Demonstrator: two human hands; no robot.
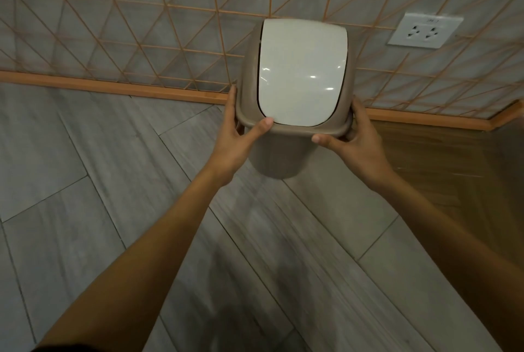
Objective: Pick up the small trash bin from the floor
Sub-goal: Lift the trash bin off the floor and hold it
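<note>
A small taupe trash bin with a white swing lid is in the upper middle of the view, close to the wall. My left hand grips its rim on the left side, thumb on top near the lid. My right hand grips the rim on the right side, thumb along the front edge. The bin's lower body tapers down between my wrists. Whether its base touches the floor cannot be told.
Grey plank floor spreads below. A grey wall with an orange line pattern stands behind the bin, with an orange skirting board. A white wall socket is at the upper right. A wooden surface lies at right.
</note>
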